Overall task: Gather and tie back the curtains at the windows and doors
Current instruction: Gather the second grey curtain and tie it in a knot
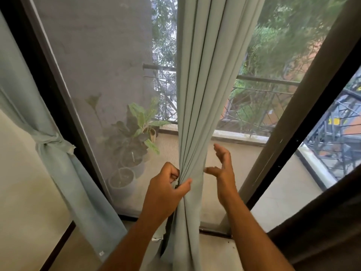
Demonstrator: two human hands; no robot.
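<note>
So, far left, one curtain (58, 153) hangs already knotted by the frame (48, 79). Mid-doorway, the left hand (166, 188) pinches the loose curtain (197, 94) into a bunch, thumb across the folds. The right hand (222, 169) is spread, just beside the cloth, not touching. No tie visible, maybe hidden. Risk: a one-handed pinch slips, pleats fan out; right-side folds get missed.
</note>
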